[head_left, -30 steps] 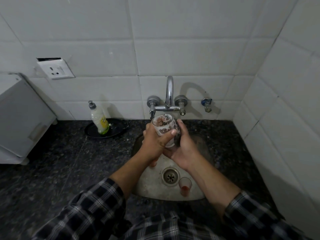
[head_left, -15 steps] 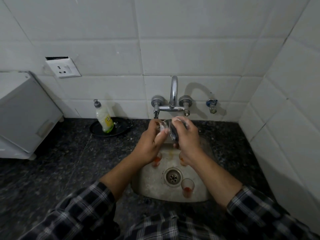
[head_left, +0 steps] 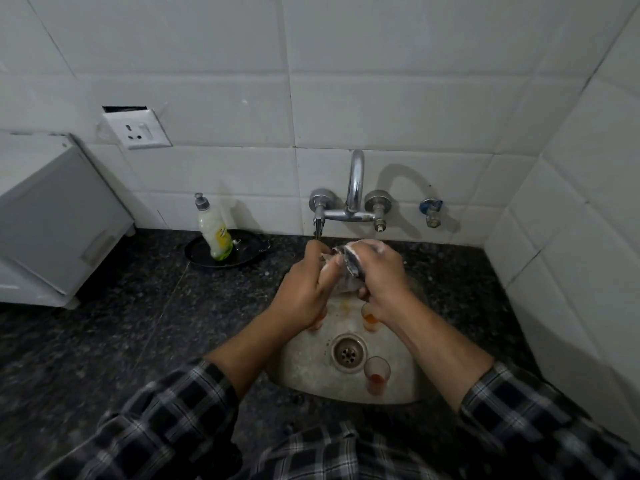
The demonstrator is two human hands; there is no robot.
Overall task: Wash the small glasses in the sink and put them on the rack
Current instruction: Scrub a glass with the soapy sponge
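Well, from the head view we have both hands raised over the back of the sink [head_left: 304, 372], just below the tap [head_left: 355, 181]. Our left hand [head_left: 306, 292] curls its fingers round the held glass [head_left: 341, 287], with the thumb laid along its side. This glass lies tipped over between the two hands. It looks pale and cloudy, and so little of it shows that we cannot tell its pattern. Our right hand [head_left: 379, 275] curls its fingers over a dark pad [head_left: 352, 265] edged with white foam and presses it against the glass.

Three more small glasses stand in the basin. The front glass [head_left: 376, 375] is upright just right of the drain [head_left: 348, 353], clear, with red dregs at the bottom. The back glass [head_left: 369, 319] holds orange dregs and is half hidden by our right hand. Only the reddish base of the left glass [head_left: 317, 322] shows under our left hand. An orange stain marks the basin between these two.

Round the sink runs a dark speckled counter [head_left: 138, 306]. A soap bottle [head_left: 214, 233] stands upright on a black dish [head_left: 247, 251] against the wall, left of the tap, with a socket [head_left: 136, 129] above it. A white box [head_left: 52, 216] sits at the far left. A small valve [head_left: 431, 211] is on the wall right of the tap. Our plaid sleeves [head_left: 166, 420] fill the lower edge.
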